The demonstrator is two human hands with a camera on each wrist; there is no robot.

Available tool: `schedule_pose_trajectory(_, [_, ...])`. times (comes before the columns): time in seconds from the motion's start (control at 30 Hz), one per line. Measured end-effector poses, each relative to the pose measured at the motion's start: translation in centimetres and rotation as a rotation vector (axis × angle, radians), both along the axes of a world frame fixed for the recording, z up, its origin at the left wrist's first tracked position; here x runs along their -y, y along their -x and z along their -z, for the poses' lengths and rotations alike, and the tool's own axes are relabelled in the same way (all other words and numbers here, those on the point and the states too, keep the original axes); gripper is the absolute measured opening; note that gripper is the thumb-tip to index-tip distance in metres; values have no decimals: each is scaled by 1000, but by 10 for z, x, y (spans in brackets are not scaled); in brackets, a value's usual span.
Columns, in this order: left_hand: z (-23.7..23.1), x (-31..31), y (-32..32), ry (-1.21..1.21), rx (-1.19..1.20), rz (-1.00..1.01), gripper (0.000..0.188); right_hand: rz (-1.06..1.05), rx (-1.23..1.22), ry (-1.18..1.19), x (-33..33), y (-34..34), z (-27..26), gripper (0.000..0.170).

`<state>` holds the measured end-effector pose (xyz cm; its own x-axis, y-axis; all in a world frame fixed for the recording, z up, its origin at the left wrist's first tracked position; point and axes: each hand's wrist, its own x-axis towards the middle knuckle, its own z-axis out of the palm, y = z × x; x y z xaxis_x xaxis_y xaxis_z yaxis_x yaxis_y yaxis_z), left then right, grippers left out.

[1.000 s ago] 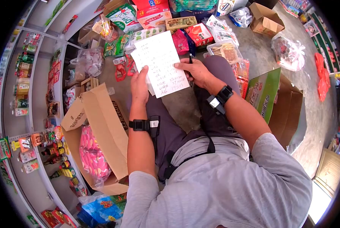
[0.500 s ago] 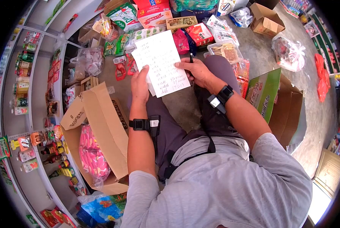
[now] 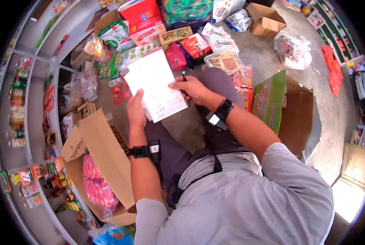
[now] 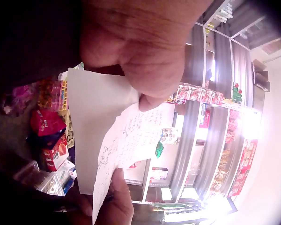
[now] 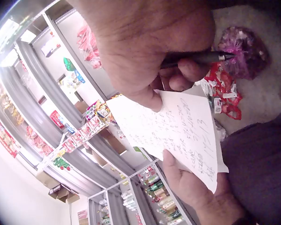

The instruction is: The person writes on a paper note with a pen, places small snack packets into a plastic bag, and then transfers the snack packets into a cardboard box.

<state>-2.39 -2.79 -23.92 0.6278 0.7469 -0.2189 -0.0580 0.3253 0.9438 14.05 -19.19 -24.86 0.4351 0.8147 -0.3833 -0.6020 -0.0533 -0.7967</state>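
Observation:
Sheets of white paper [image 3: 154,83] with handwritten lines and figures lie between both hands above the knees. The left hand [image 3: 136,111] grips their left edge, its thumb on the written face and its fingers behind. At the right edge, the right hand [image 3: 195,91] presses its thumb on the sheet. A dark pen [image 5: 203,58] is tucked in the curled fingers of that same hand, its end sticking out past them. In the left wrist view, a blank sheet [image 4: 96,122] stands apart from the written one [image 4: 131,133].
An open carton [image 3: 105,149] with pink packets [image 3: 97,183] stands by the left leg; a green-sided carton [image 3: 270,100] stands at the right. Boxes and bags, including a red box [image 3: 143,20], cover the floor ahead. Stocked shelves [image 3: 39,102] line the left.
The head view has turned, shifting the paper, hands and surrounding goods leftward in it. Both hands keep the same hold on the paper, and the pen stays in the right hand.

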Motion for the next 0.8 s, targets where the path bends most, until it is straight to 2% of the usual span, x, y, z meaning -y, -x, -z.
schedule_pose_trajectory(0.13, [7,-3,0,-36,-35,8,42,1,45,57,0,1,-2,24])
schedule_pose_trajectory(0.2, [12,-6,1,-63,-14,47,43,-14,22,9,3,1,-4,29])
schedule_pose_trajectory(0.23, [23,-16,4,-40,-4,77,43,-24,55,37,3,1,-5,26])
schedule_pose_trajectory(0.3, [3,2,-1,7,10,84,41,-31,74,46,6,-2,-1,26])
schedule_pose_trajectory(0.4, [10,-4,-1,-16,-11,52,40,-81,23,-11,6,-2,-8,26])
schedule_pose_trajectory(0.53, [9,-2,-1,-50,-39,71,38,-81,85,29,5,-1,-10,25])
schedule_pose_trajectory(0.7, [12,-2,-1,-75,-47,76,38,-100,100,35,10,-1,-24,39])
schedule_pose_trajectory(0.8, [7,2,0,-83,-73,84,39,-108,131,34,8,-2,-14,41])
